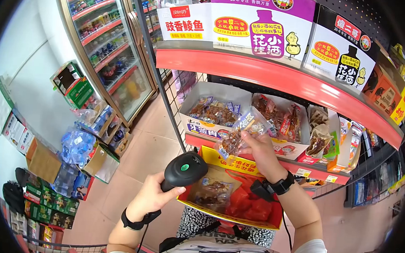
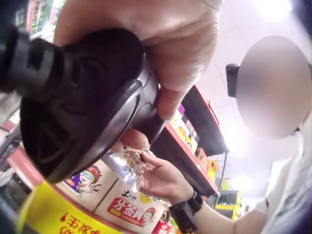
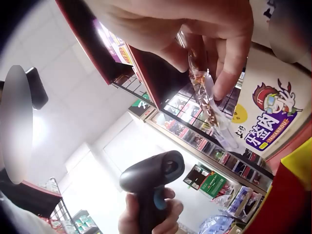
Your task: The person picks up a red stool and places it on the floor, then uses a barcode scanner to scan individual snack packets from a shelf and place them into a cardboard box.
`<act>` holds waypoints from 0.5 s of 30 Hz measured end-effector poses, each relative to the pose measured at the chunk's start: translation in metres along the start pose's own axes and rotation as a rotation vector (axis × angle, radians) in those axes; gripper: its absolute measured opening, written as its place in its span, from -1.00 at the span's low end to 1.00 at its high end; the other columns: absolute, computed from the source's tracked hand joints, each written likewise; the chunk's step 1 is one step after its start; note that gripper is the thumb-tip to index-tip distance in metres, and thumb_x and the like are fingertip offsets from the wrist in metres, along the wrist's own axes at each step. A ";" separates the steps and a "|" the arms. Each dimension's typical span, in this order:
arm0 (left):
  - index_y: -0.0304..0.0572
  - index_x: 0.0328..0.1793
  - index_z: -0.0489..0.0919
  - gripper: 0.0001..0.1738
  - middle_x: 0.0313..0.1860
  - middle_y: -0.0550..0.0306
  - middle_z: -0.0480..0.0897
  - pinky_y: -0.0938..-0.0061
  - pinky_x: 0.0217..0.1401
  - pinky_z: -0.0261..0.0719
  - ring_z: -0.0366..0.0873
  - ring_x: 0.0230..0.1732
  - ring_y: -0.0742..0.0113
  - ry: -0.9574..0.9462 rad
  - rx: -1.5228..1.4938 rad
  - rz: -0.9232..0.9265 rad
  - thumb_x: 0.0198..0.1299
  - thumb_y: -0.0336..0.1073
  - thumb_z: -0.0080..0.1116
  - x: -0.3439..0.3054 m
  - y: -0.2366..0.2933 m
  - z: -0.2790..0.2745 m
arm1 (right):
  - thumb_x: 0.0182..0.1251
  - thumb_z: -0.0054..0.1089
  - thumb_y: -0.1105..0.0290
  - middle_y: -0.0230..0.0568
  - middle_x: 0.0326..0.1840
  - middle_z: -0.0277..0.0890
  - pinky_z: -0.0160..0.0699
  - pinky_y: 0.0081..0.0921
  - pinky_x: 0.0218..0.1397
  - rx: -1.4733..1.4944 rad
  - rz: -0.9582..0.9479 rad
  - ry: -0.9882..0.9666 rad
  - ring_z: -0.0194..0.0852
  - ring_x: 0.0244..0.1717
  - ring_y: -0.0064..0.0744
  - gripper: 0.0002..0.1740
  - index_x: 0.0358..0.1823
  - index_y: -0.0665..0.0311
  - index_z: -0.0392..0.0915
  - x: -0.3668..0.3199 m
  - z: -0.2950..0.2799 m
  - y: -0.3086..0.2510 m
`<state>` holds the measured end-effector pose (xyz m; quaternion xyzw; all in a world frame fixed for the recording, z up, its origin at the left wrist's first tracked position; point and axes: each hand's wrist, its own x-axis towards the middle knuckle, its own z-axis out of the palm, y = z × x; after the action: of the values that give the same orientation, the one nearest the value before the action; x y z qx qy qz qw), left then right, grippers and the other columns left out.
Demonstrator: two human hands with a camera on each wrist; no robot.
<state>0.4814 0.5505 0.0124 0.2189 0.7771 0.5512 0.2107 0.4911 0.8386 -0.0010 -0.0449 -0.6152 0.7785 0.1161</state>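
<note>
My left hand (image 1: 151,197) grips a black barcode scanner (image 1: 184,172) by its handle, its head above the left side of a yellow carton (image 1: 221,161). In the right wrist view the scanner (image 3: 152,170) tilts up towards the held packet. My right hand (image 1: 268,158) pinches a clear snack packet (image 1: 233,141) with brown pieces inside, in front of the shelf boxes. Inside the carton lie similar clear packets (image 1: 212,192) and red packs (image 1: 249,201). A white box of snack packets (image 1: 193,126) stands just behind the held packet.
More open snack boxes (image 1: 284,149) line the lower shelf to the right. Above runs a red-edged upper shelf (image 1: 280,73) with large cartons. On the left, a glass-door fridge (image 1: 108,42) and bundled bottles (image 1: 77,145) stand along the tiled floor (image 1: 139,143).
</note>
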 end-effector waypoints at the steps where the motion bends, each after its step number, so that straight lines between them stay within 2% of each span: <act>1: -0.31 -0.14 0.54 -0.68 -0.46 0.21 0.57 0.58 -0.33 0.42 0.44 -0.43 0.54 0.005 0.022 0.012 0.04 -0.27 0.28 -0.001 0.001 0.001 | 0.28 0.05 0.30 -0.30 -0.20 0.50 0.57 -0.62 -0.33 0.025 0.014 0.015 0.51 -0.28 -0.57 -0.70 -0.03 0.30 0.42 -0.001 -0.001 0.003; 6: -0.32 -0.08 0.53 -0.65 -0.34 0.13 0.62 0.54 -0.17 0.45 0.48 -0.30 0.49 0.027 0.016 0.068 0.04 -0.29 0.27 -0.005 0.009 0.006 | 0.29 0.01 0.31 -0.29 -0.16 0.46 0.59 -0.58 -0.29 0.041 0.088 -0.013 0.49 -0.23 -0.55 -0.69 -0.01 0.31 0.38 -0.005 -0.001 0.006; 9: -0.34 -0.07 0.53 -0.65 -0.30 0.09 0.62 0.53 -0.12 0.45 0.49 -0.26 0.49 -0.011 -0.006 0.088 0.04 -0.30 0.26 -0.003 0.004 0.008 | 0.29 0.02 0.29 -0.28 -0.23 0.50 0.61 -0.62 -0.31 0.052 0.057 0.055 0.52 -0.30 -0.55 -0.71 -0.09 0.37 0.43 -0.008 0.004 0.011; 15: -0.37 -0.08 0.52 -0.66 -0.31 0.09 0.62 0.52 -0.12 0.45 0.48 -0.26 0.48 -0.057 0.004 0.057 0.05 -0.31 0.25 0.001 -0.005 0.011 | 0.30 0.01 0.30 -0.29 -0.24 0.50 0.60 -0.63 -0.31 0.113 0.049 0.009 0.52 -0.32 -0.56 -0.73 -0.11 0.35 0.44 -0.007 0.002 0.021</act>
<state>0.4860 0.5581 0.0044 0.2569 0.7653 0.5491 0.2165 0.4952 0.8302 -0.0214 -0.0570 -0.5685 0.8143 0.1022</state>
